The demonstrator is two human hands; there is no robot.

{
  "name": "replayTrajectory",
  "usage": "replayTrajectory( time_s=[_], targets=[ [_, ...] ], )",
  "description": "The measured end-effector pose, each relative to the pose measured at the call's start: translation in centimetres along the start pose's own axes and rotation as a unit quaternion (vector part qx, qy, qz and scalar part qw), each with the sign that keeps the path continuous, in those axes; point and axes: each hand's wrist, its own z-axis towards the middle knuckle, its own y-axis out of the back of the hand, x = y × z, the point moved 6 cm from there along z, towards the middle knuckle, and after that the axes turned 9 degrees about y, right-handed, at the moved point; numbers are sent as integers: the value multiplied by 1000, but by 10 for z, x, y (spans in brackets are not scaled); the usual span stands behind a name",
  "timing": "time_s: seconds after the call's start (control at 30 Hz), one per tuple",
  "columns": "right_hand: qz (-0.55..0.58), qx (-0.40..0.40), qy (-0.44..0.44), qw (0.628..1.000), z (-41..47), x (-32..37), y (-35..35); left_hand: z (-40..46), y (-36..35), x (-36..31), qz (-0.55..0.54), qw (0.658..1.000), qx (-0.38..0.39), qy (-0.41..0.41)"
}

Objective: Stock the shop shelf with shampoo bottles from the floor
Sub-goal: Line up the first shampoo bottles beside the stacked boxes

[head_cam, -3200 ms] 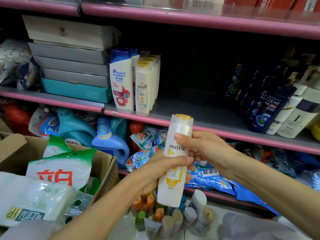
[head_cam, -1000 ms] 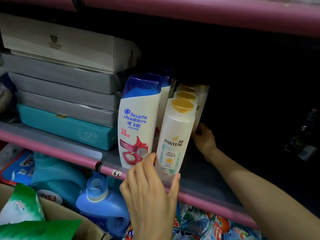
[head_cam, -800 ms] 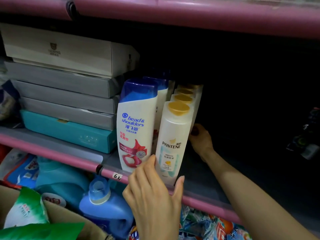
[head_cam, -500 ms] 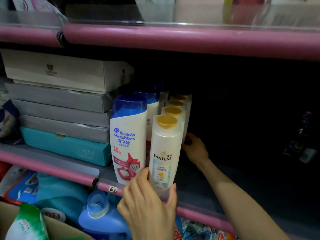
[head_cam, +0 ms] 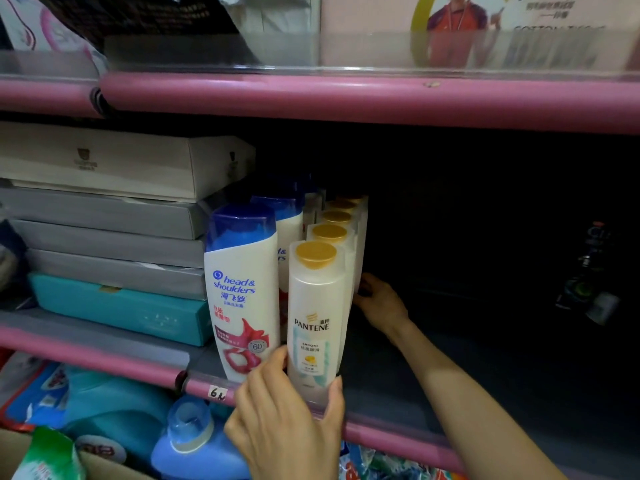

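Head view: at lower centre, the left hand [head_cam: 287,420] wraps its grip around the base of the front Pantene bottle [head_cam: 317,320], upright at the shelf [head_cam: 398,434] edge. At centre right, the right hand [head_cam: 379,301] touches the row behind; its grip cannot be told.

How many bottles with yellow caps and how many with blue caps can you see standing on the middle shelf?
Yellow-capped Pantene bottles: 5 caps showing in the row, front to back
Blue-capped Head & Shoulders bottles: 2 clearly seen; the dark spot behind them hides any more
Total: 7 bottles counted on the shelf
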Motion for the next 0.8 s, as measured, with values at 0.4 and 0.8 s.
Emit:
replayTrajectory(
  time_s=[0.4, 0.8],
  targets=[
    [-15, 0, -5, 1000, 1, -1, 0, -2, 0, 2, -7, 1000, -12, 2],
    [157, -13, -42, 987, -18, 8, 15, -15, 17, 8, -98, 995, 0, -9]
  ],
)
